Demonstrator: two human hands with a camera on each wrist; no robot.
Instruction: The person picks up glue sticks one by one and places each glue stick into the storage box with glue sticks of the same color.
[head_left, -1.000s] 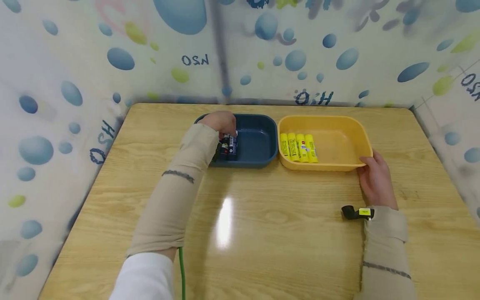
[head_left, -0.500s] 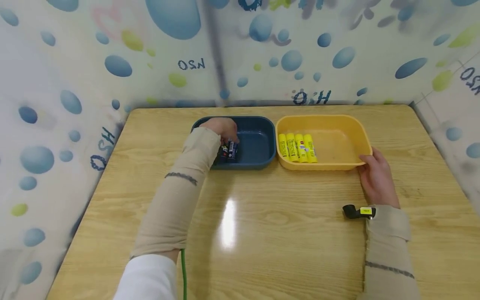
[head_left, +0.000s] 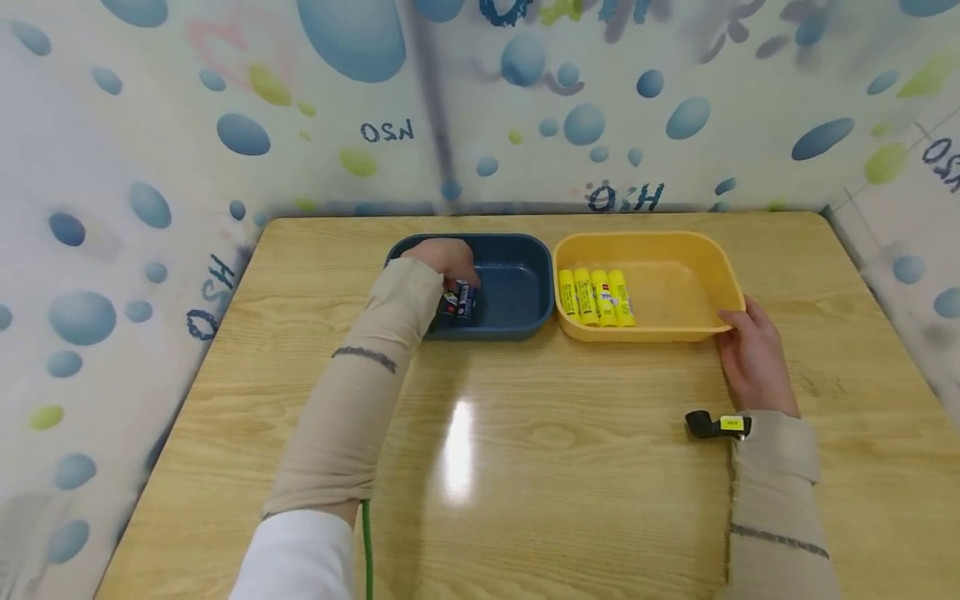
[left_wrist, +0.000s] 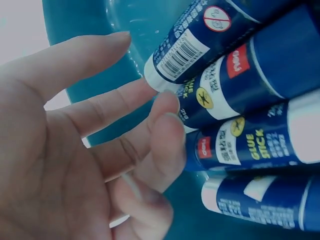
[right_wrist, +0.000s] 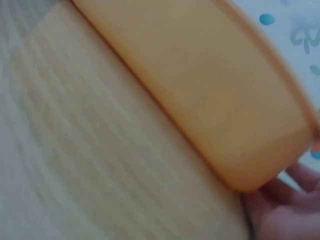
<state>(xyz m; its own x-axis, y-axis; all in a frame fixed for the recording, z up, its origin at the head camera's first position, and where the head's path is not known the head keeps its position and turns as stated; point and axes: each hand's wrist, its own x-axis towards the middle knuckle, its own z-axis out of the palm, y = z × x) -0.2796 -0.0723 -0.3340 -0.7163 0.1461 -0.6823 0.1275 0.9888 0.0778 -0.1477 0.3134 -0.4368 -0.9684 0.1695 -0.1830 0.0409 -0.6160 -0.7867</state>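
Note:
My left hand (head_left: 442,257) reaches into a dark blue tray (head_left: 517,292). Several blue glue sticks (left_wrist: 260,142) lie side by side in it, and in the left wrist view my bent fingertips touch their near ends. The thumb (left_wrist: 95,55) stands apart from them. At the front right corner of a yellow tray (head_left: 675,287), my right hand (head_left: 756,358) grips the rim, thumb on top and fingers outside below. The right wrist view shows the yellow tray's outer wall (right_wrist: 200,90) with those fingers at its corner. Several yellow tubes (head_left: 603,296) lie in a row at that tray's left end.
Both trays stand close together near the back edge of the wooden table (head_left: 570,467). Behind rises a wall (head_left: 622,50) with a bubble pattern. A green cable (head_left: 367,542) hangs from the left sleeve, and a small black camera (head_left: 712,425) sits on the right wrist.
My left hand has sunk slightly lower over the blue glue sticks. The head view has shifted a little. My right hand keeps its grip on the yellow tray's corner.

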